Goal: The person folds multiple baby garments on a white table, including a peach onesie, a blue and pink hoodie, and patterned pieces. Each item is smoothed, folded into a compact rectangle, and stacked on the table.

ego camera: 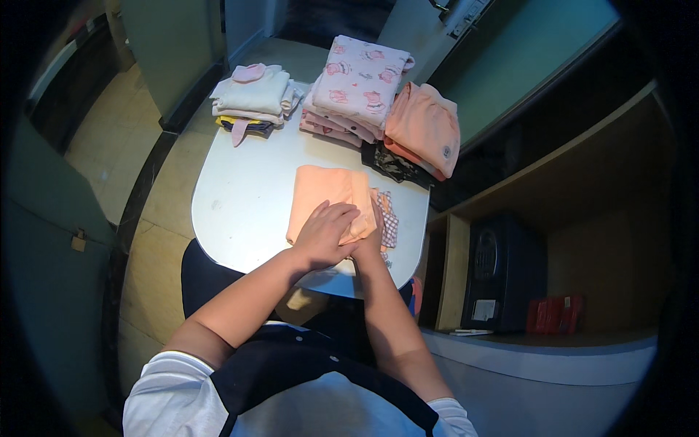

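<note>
A folded peach garment [322,191] lies on the white tabletop [240,191] in front of me. My left hand [326,229] rests palm down on its near right part, fingers slightly spread. Along the garment's right edge is my right hand [373,237]; the folded cloth and my left hand partly cover it, so its grip is hidden. Just right of that hand, a checked cloth [389,221] with peach parts lies on the table, partly covered.
At the table's far side stand a stack of white folded clothes [254,93], pink printed folded clothes [357,82] and a peach pile [423,123] over dark patterned cloth [396,164]. Right of the table, a wooden shelf compartment [606,246] holds a dark safe [508,273] and a red package [554,315].
</note>
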